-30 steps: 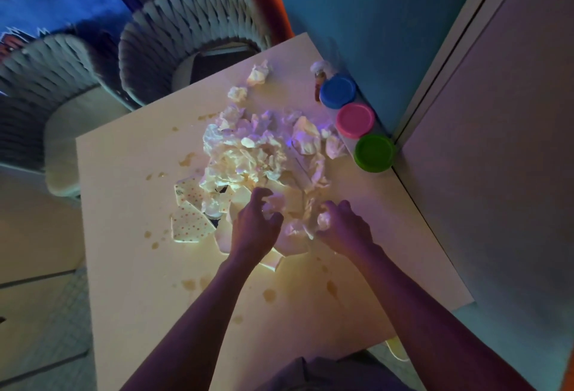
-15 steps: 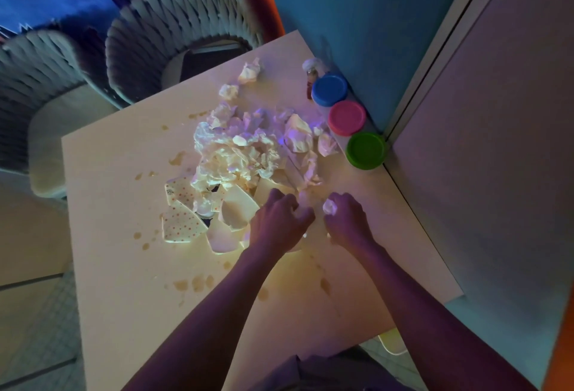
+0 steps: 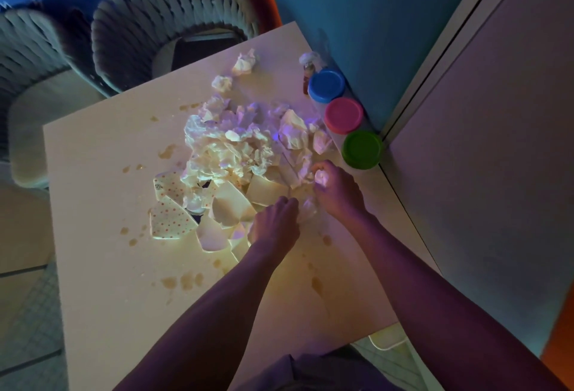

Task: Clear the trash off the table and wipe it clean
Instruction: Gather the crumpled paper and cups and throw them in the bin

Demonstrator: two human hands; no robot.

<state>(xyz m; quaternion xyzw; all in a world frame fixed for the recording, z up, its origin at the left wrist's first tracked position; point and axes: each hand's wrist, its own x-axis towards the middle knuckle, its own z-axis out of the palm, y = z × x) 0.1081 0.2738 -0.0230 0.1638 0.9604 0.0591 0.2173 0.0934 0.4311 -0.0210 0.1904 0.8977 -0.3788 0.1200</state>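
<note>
Trash pile [image 3: 236, 154] beyond both hands; right fingers [image 3: 320, 170] pinch tissue scrap [image 3: 320, 177], left fingers [image 3: 287, 204] curled, grip unclear.

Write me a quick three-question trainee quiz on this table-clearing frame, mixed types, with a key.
1. True or false: the three lidded tubs stand in a row along the table's wall-side edge.
2. Which tub lid is nearest the right hand? A blue, B pink, C green
3. Fill in: brown ____ dot the table around the trash pile.

Key
1. True: blue tub, pink tub, green tub.
2. C
3. Stains. The right hand grips a paper wad; the left hand is curled in the scraps.
</note>
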